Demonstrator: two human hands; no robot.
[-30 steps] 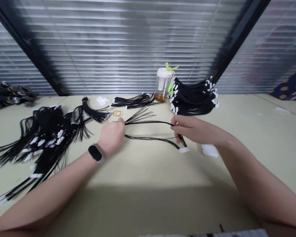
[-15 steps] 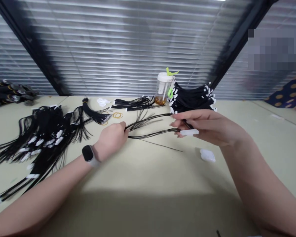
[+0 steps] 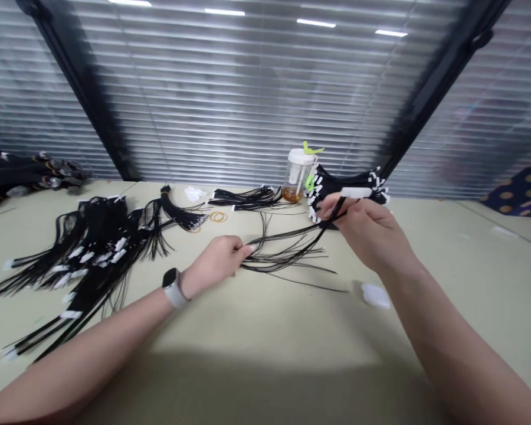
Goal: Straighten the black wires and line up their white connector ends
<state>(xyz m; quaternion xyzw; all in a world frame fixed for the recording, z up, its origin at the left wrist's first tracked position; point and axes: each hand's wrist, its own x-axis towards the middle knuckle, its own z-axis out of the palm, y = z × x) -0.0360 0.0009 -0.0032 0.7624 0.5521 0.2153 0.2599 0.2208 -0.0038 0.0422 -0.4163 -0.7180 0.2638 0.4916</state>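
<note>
Thin black wires stretch between my hands above the table, several loose ends fanning out to the right. My left hand, with a grey-banded watch on its wrist, is closed on one end of the bundle, thumb on top. My right hand is raised and closed around the other end of the wires. A white connector shows at the top of its fingers. Behind the right hand lies a stack of black wires with white ends, partly covered by it.
Black wire bundles with white connectors spread over the left. Behind are a tied bundle, yellow rubber bands, more wires and a lidded cup holding brown liquid. A small white block lies below my right forearm's inner side.
My right hand has lifted and turned, bringing the white connector up to its top. The wires now bend upward toward it, and more loose ends have spread out. My left hand keeps its grip.
</note>
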